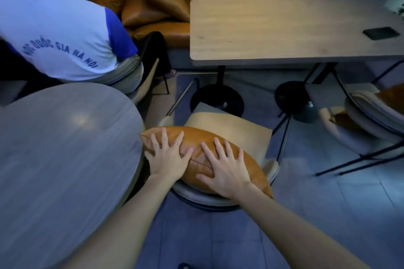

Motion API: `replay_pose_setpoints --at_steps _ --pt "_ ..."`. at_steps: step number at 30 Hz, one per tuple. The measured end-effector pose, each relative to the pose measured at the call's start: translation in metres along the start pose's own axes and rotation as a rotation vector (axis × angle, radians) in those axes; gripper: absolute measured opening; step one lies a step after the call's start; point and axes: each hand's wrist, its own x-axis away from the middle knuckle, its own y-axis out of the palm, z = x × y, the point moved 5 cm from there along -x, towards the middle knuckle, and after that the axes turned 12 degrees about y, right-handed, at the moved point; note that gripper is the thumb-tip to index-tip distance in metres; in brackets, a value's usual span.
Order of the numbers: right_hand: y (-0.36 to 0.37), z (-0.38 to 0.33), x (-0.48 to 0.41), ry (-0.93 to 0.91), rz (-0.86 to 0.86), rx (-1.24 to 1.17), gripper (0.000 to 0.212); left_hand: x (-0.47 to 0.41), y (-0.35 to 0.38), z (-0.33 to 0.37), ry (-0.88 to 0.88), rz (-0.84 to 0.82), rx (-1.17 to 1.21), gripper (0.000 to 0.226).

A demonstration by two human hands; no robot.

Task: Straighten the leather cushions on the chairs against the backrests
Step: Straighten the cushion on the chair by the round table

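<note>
A tan leather cushion (pixel 196 137) lies along the curved backrest (pixel 271 172) of the chair just below me, resting on the chair's beige seat (pixel 236 131). My left hand (pixel 168 157) lies flat on the cushion's left half, fingers spread, a ring on one finger. My right hand (pixel 225 170) presses flat on its right half, fingers also spread. Neither hand grips it. A second chair (pixel 371 116) at the right edge holds another tan cushion (pixel 391 96), partly cut off.
A round grey table (pixel 54 159) sits close on the left. A rectangular wooden table (pixel 284 28) with a dark phone (pixel 381 33) stands ahead. A person in a white and blue shirt (pixel 61 35) sits at upper left, near a bench with more tan cushions (pixel 153 6).
</note>
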Motion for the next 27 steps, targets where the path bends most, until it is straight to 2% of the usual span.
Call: replay_pose_setpoints --at_steps 7,14,16,20,24,27 --pt "0.004 -0.003 0.011 0.085 0.051 0.023 0.087 0.003 0.012 -0.006 0.040 0.040 0.039 0.068" --pt "0.012 -0.010 0.062 0.181 0.203 0.041 0.074 0.021 0.003 -0.011 0.065 0.042 0.089 0.063" --pt "0.018 -0.013 0.081 0.193 0.262 0.030 0.071 0.031 0.005 -0.013 -0.003 0.106 0.206 0.065" --pt "0.030 -0.018 0.103 0.252 0.340 -0.003 0.067 0.044 0.016 -0.027 -0.217 0.273 0.594 0.080" --pt "0.043 -0.024 0.118 0.328 0.556 -0.070 0.047 0.037 0.027 -0.037 -0.363 0.317 0.858 0.097" --pt "0.054 -0.020 0.133 0.590 0.644 -0.255 0.029 0.035 0.040 -0.042 -0.518 0.269 0.930 0.122"
